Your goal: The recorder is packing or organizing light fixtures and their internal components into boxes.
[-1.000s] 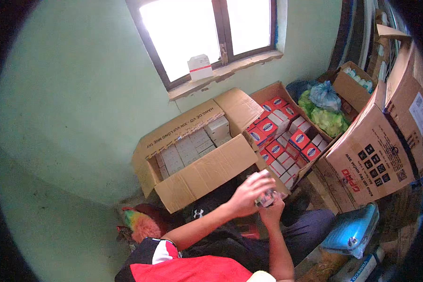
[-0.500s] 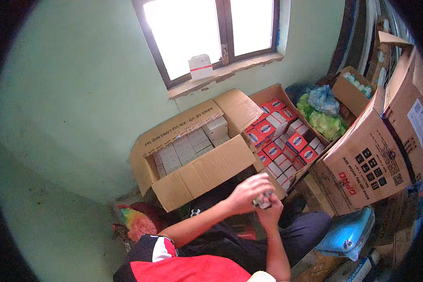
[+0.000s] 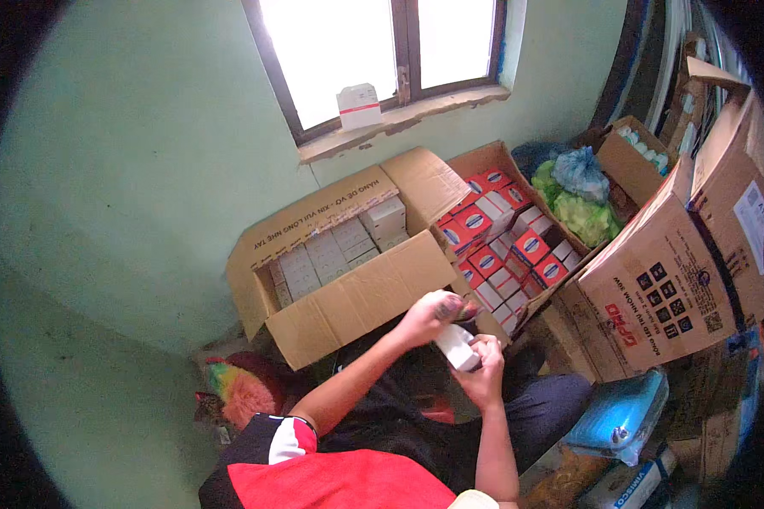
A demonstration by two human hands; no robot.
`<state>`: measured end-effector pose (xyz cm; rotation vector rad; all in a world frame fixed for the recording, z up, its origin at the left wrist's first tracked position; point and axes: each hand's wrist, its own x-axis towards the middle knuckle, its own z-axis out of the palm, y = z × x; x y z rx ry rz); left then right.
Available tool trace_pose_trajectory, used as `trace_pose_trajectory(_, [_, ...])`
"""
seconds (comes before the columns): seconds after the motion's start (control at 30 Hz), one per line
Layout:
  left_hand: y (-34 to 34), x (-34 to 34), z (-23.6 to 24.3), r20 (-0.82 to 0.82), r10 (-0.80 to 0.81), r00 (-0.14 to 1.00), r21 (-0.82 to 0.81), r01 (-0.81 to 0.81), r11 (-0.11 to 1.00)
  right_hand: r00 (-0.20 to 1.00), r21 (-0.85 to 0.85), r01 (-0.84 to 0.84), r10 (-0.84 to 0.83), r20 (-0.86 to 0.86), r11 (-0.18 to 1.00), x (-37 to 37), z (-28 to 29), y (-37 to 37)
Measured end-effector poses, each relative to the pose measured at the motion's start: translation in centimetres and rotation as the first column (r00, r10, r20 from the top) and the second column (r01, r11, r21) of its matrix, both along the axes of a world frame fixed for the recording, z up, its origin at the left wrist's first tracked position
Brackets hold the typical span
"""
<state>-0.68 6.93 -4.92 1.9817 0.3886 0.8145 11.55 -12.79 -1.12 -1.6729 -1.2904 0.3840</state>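
Observation:
Over my lap, my right hand (image 3: 484, 373) grips the lower end of a small white box (image 3: 457, 348). Just above that box's upper end, my left hand (image 3: 429, 322) is closed round a small, dark, patchy-coloured item (image 3: 455, 309), blurred and mostly covered by the fingers. Beyond my hands stands an open cardboard carton (image 3: 361, 293) with rows of small pale boxes (image 3: 324, 259) inside. To its right, another open carton (image 3: 518, 327) is filled with red-and-white boxes (image 3: 530, 247) and white ones.
A large carton (image 3: 654, 297) leans at the right, near a blue plastic-wrapped packet (image 3: 617, 416). Green and blue plastic bags (image 3: 581, 195) lie behind the red boxes. A white box (image 3: 359, 107) stands on the window sill. A rainbow-coloured fluffy duster (image 3: 244, 394) lies at my left.
My hands have moved apart slightly, the left one up and to the left. The white box now shows in my right hand. The view has shifted a little.

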Motion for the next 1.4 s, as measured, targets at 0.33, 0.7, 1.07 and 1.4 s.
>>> trace_pose_trajectory(0.33, [-0.5, -3.9, 2.9, 0.139, 0.174, 0.975, -0.863, 0.033, 0.504, 0.551, 0.168, -0.055, 0.17, -0.817, 0.984, 2.5, 1.0, -1.6])
trace_pose_trajectory(0.7, [-1.5, -0.4, 7.9, 0.322, -0.341, 0.883, -0.561, 0.468, 0.683, 0.3, 0.627, -0.199, 0.655, -0.693, 0.754, 3.1, -2.7, -1.5])
trace_pose_trajectory(1.07, [-2.8, 4.6, 6.1, -0.396, -0.076, 0.915, 0.348, 0.227, 0.91, -0.298, 0.541, -0.002, 0.516, -0.803, 0.841, 2.7, -3.8, -2.2])
trace_pose_trajectory(1.4, [-7.8, -4.3, 1.5, 0.151, -0.371, 0.916, -0.632, 0.378, 0.676, -0.137, 0.397, 0.387, 0.477, -0.868, 0.832, 4.0, 1.2, -0.2])
